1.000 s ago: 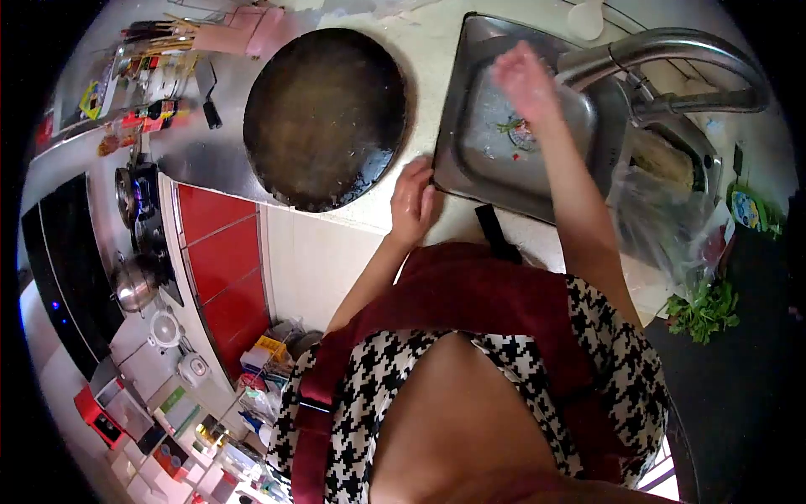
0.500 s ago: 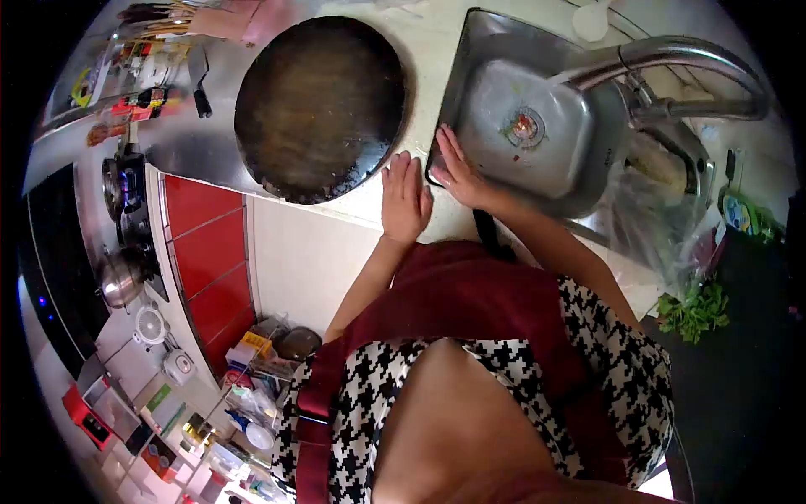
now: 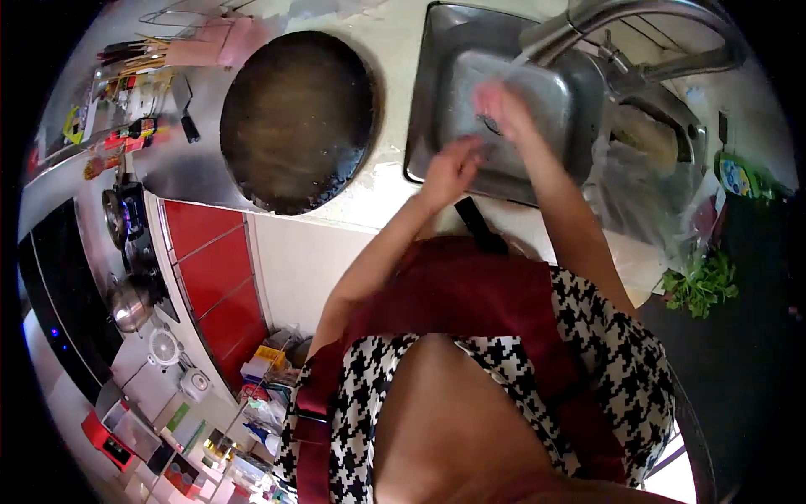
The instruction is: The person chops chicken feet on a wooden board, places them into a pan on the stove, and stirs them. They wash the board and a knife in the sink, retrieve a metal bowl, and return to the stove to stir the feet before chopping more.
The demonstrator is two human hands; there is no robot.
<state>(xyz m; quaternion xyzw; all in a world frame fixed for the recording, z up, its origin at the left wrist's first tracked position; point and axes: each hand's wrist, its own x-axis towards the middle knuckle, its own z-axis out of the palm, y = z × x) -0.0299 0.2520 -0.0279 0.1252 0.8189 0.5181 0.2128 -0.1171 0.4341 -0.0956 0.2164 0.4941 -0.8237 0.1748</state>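
Note:
My right hand (image 3: 505,111) is over the drain of the steel sink (image 3: 546,172), smeared by motion, with a reddish blur at the fingers. Whether it holds anything does not show. Part of the drain (image 3: 491,126) is visible below it. At the sink's near left rim is my left hand (image 3: 452,175), its fingers loosely bent and apart, with nothing visible in them. A thin stream appears to come from the faucet (image 3: 579,25) just beyond my right hand.
Left of the sink lies a large round dark pan or griddle (image 3: 298,122), with a spatula (image 3: 186,109) beside it. A clear plastic bag (image 3: 630,202) sits right of the sink, near leafy greens (image 3: 701,286). A stove (image 3: 138,227) stands at the far left.
Both hands have moved from the counter edge and sink rim to over the sink, the right one furthest in. The red scraps at the drain no longer show clearly. The view has shifted slightly.

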